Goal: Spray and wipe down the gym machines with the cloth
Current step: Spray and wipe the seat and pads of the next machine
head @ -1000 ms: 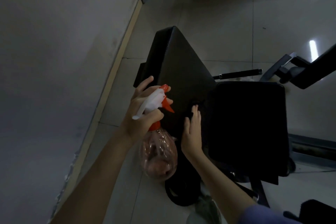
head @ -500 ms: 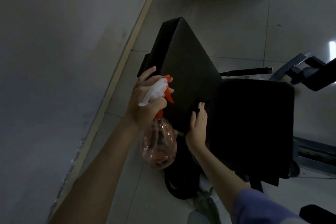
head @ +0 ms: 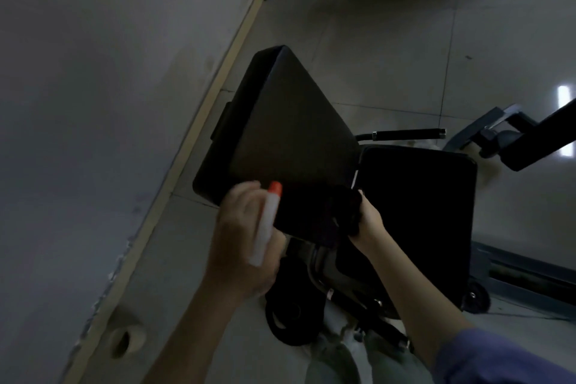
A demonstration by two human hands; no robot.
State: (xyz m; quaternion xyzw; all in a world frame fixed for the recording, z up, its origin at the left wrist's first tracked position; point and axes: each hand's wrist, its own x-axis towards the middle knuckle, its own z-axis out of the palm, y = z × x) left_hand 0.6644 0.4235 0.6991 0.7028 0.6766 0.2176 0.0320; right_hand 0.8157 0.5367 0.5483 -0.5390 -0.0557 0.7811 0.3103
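Black padded backrest [head: 290, 134] mid-clean, with the wipe taking over from the spray
A second ago the right hand [head: 369, 223] lay flat with straight fingers on the pad's lower edge; now its fingers curl round a dark crumpled cloth [head: 343, 213] and hold it against that edge, just past the knuckles, while the left hand [head: 243, 237], blurred with motion, grips the white-and-orange plastic spray bottle [head: 268, 221], whose orange tip has swung up to point at the pad directly in front of it, the bottle's clear body now hidden behind the palm; a black seat pad [head: 414, 212] lies just right of the right hand; I judge the spraying of this spot is about over and the wiping stroke is starting, with the backrest's far upper end, well beyond both hands, not yet wiped
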